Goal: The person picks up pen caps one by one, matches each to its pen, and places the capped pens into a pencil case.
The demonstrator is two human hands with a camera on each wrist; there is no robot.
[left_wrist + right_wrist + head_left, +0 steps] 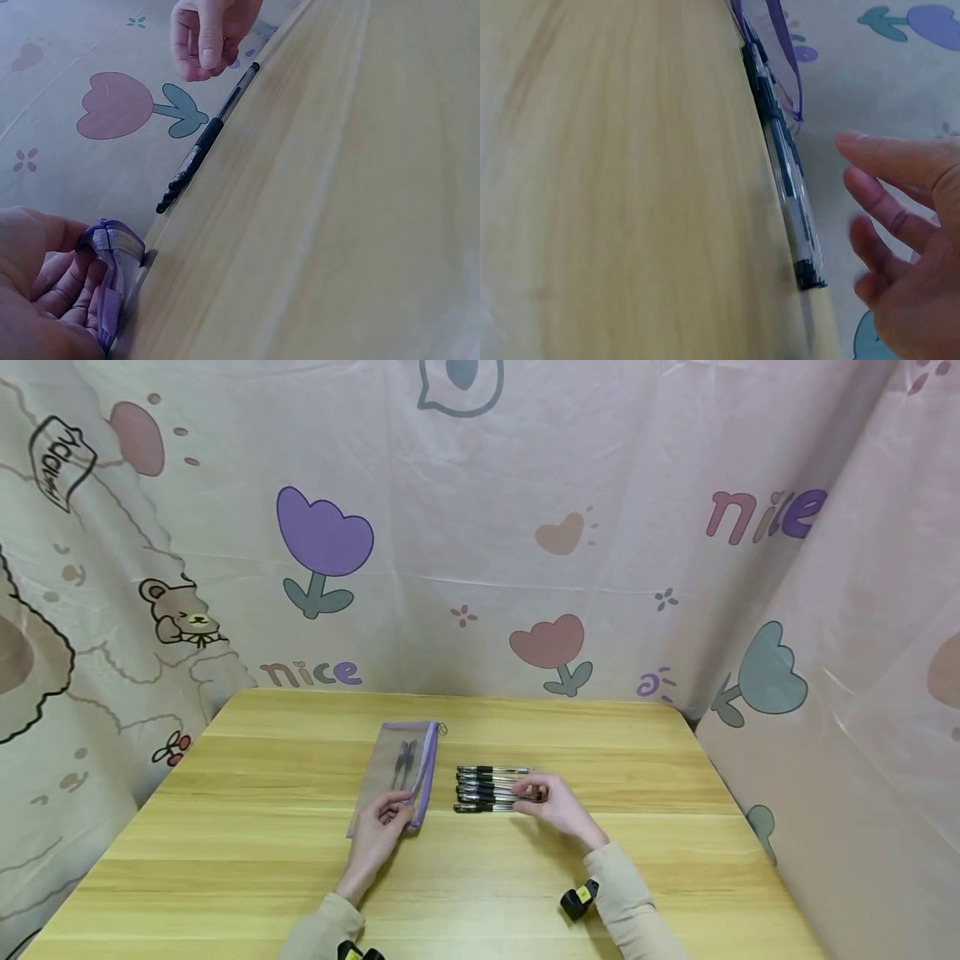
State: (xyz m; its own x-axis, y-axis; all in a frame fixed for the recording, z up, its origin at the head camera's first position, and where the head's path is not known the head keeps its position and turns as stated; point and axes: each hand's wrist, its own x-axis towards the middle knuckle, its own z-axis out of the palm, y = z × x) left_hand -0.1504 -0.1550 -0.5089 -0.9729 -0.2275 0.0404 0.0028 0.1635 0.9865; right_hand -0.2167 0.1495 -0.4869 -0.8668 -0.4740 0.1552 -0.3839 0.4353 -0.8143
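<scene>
A mesh pencil pouch (380, 758) with purple trim lies on the table, with a couple of pens (405, 763) showing inside. My left hand (380, 827) pinches the near end of its zipped edge, and in the left wrist view the purple edge (112, 300) stands between thumb and fingers. To the right of the pouch, several black-and-clear gel pens (487, 788) lie side by side in a row. Above their right ends hovers my right hand (557, 806); the right wrist view shows its fingers (889, 202) apart from the pens (784, 157), holding nothing.
The wooden table (480, 893) reaches back to a printed curtain (450, 543), which also hangs along both sides. A zipper pull ring (442, 729) sits at the pouch's far right corner. Black wrist devices (579, 900) are worn at both sleeves.
</scene>
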